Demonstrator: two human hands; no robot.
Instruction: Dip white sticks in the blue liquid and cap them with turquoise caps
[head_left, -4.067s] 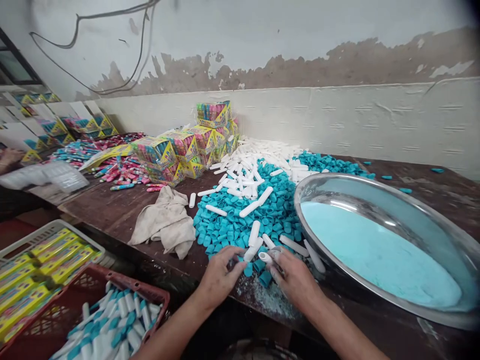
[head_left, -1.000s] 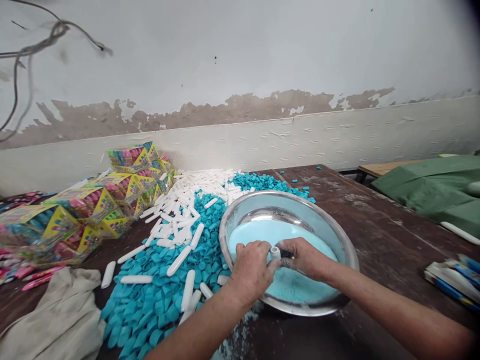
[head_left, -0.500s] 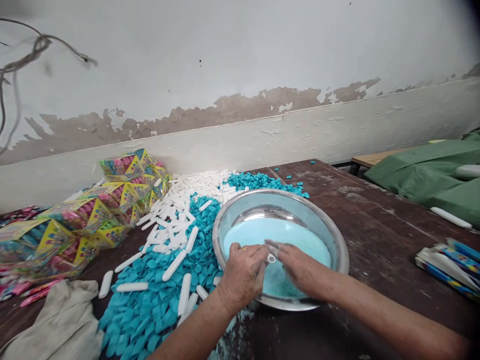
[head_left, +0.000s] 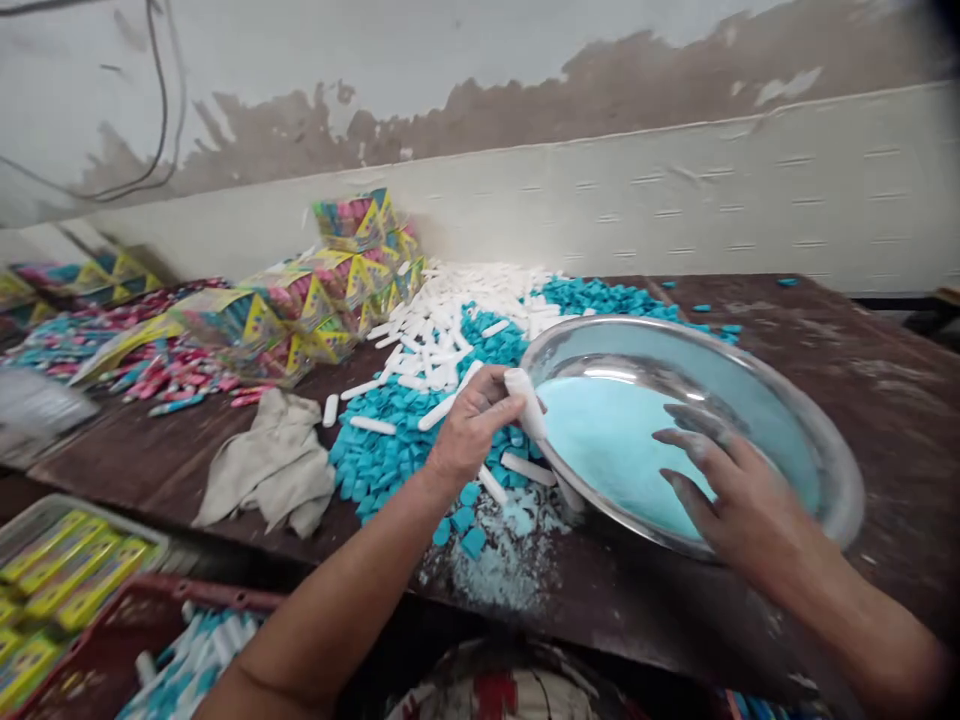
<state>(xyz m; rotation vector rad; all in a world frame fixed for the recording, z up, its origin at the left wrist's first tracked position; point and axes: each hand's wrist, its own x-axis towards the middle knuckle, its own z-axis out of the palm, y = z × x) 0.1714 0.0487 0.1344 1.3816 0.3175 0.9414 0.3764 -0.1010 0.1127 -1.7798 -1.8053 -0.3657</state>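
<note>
Pinched between the thumb and fingers of my left hand [head_left: 474, 425] is a white plastic tube [head_left: 526, 402], tilted at the left rim of a steel basin [head_left: 829, 470]. Light blue powder [head_left: 607, 450] covers the basin's bottom. Over the basin's right side hovers my right hand [head_left: 720, 480], its fingers spread and dusty, holding nothing. Left of the basin lies a heap of small blue caps [head_left: 390, 465], with loose white tubes [head_left: 442, 345] on and behind it. Spilled powder [head_left: 506, 570] marks the table in front of the basin.
Clear packs of coloured tubes [head_left: 300, 300] are stacked at the back left. A beige cloth [head_left: 270, 465] lies on the dark table [head_left: 615, 615]. Below the table's front edge stand a red crate [head_left: 97, 650] of blue-and-white tubes and a tray of yellow boxes [head_left: 67, 570].
My hands have parted: the left moved to the basin's left rim with the white tube, while the right opened above the powder. The view has swung left and down.
</note>
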